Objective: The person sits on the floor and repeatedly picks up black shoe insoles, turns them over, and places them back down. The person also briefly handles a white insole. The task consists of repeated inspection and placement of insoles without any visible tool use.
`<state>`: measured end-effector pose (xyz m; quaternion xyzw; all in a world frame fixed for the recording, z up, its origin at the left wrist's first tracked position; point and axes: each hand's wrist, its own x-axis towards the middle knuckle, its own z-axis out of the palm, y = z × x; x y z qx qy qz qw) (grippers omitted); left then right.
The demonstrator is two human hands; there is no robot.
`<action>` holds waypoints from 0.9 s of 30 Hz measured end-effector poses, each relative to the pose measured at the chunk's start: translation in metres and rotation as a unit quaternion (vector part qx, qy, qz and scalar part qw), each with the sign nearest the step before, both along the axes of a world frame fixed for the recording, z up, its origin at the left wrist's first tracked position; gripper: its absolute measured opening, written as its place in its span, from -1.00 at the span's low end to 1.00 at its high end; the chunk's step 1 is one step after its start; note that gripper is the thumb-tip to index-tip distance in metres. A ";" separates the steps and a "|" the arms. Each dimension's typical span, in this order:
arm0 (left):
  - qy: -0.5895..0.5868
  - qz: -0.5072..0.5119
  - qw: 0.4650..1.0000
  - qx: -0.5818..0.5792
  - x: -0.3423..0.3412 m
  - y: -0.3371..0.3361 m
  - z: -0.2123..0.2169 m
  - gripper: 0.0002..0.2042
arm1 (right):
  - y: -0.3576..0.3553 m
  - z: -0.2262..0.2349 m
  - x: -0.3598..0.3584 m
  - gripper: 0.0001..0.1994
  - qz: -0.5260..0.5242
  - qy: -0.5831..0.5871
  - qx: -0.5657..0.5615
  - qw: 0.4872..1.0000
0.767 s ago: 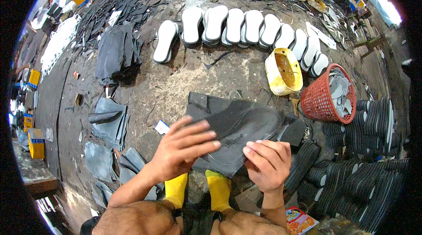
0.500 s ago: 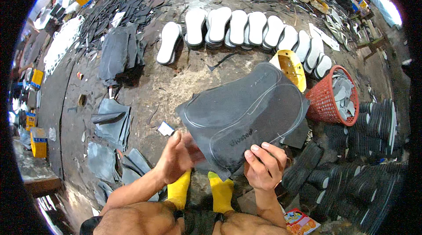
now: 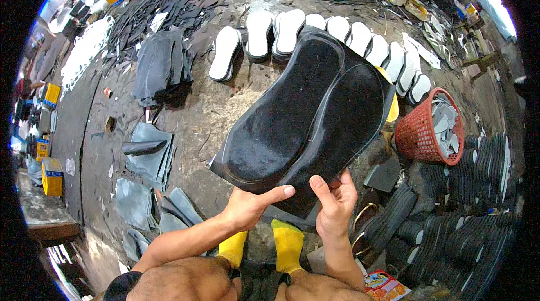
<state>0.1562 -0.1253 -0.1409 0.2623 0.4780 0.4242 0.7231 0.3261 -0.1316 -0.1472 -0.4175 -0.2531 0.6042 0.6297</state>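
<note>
I hold up a large black rubber sheet moulded with two shoe-sole outlines, lifted close to the camera and tilted up to the right. My left hand grips its lower edge from below, thumb pointing right. My right hand pinches the same lower edge just beside it. The sheet hides part of the row of white soles and most of a yellow container behind it. My feet in yellow socks rest on the floor below.
A red mesh basket with grey cut pieces stands to the right. Stacks of black soles lie at lower right. Dark sheet piles and grey offcuts lie on the floor to the left. Yellow boxes sit at far left.
The black sheet lay on the floor under my hands; both hands took its near edge and raised it toward the camera, so that it covers the yellow container.
</note>
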 end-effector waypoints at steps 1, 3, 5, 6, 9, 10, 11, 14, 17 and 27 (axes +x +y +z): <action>-0.066 0.053 0.996 0.002 0.001 0.000 0.000 -0.45 | 0.001 0.003 0.000 -0.52 0.002 -0.034 0.011 0.999; -0.154 0.160 0.974 -0.055 0.002 0.001 0.000 -0.46 | 0.002 0.006 0.000 -0.55 -0.014 -0.075 0.025 0.997; -0.071 0.190 0.979 -0.020 0.004 0.004 0.000 -0.47 | 0.001 0.009 -0.001 -0.56 -0.029 -0.102 0.018 0.994; -0.039 0.182 0.982 0.015 0.005 0.005 0.000 -0.45 | 0.001 0.009 -0.002 -0.57 -0.033 -0.117 0.013 0.992; -0.029 0.189 0.981 -0.032 0.005 0.007 0.002 -0.46 | -0.001 0.009 -0.002 -0.59 -0.039 -0.132 -0.004 0.990; -0.051 0.180 0.982 -0.022 0.004 0.007 0.002 -0.46 | -0.001 0.009 -0.002 -0.59 -0.043 -0.129 -0.002 0.991; -0.067 0.169 0.983 -0.031 0.003 0.008 0.002 -0.45 | -0.001 0.008 -0.002 -0.59 -0.043 -0.127 -0.009 0.991; -0.088 0.166 0.982 -0.033 0.002 0.009 0.001 -0.44 | -0.001 0.007 -0.003 -0.57 -0.047 -0.114 -0.010 0.992; -0.084 0.165 0.982 -0.041 0.004 0.009 -0.001 -0.42 | -0.002 0.009 -0.002 -0.52 -0.045 -0.060 -0.021 0.997; -0.125 0.119 0.983 -0.063 0.003 0.005 0.009 -0.22 | -0.007 0.017 0.007 -0.40 0.036 0.126 -0.035 0.991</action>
